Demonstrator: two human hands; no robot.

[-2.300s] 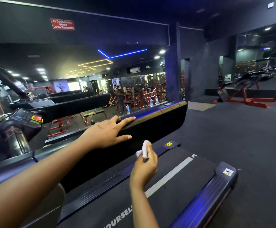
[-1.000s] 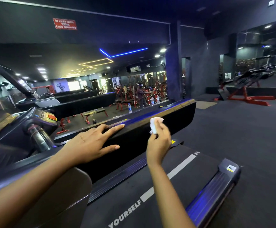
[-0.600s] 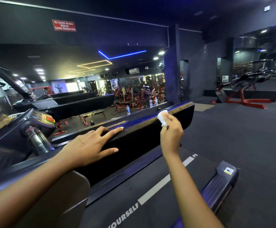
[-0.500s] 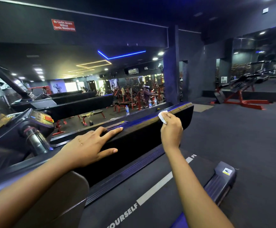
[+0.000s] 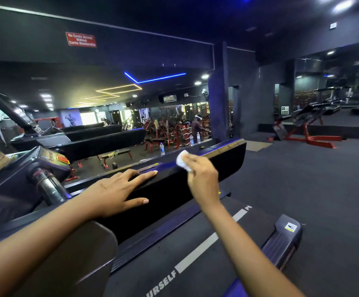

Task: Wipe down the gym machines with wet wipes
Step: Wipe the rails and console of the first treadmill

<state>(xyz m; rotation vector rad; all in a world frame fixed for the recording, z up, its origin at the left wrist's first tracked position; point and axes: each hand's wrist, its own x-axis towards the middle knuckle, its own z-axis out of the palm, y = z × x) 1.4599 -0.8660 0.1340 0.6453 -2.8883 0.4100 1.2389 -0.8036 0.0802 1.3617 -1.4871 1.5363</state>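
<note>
A red sign on the dark wall reads "No Cardio Access Without Cardio Membership". The treadmill belt shows white letters "URSELF".

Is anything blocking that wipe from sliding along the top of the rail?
Toward the far end, nothing visible. The right hand holds the wipe on the rail. Toward the near end, the left hand rests flat on the rail top, in the wipe's path.

Dim gym, blue and yellow ceiling light strips, white spotlights glaring, wide-angle bending at edges, soft focus
</note>
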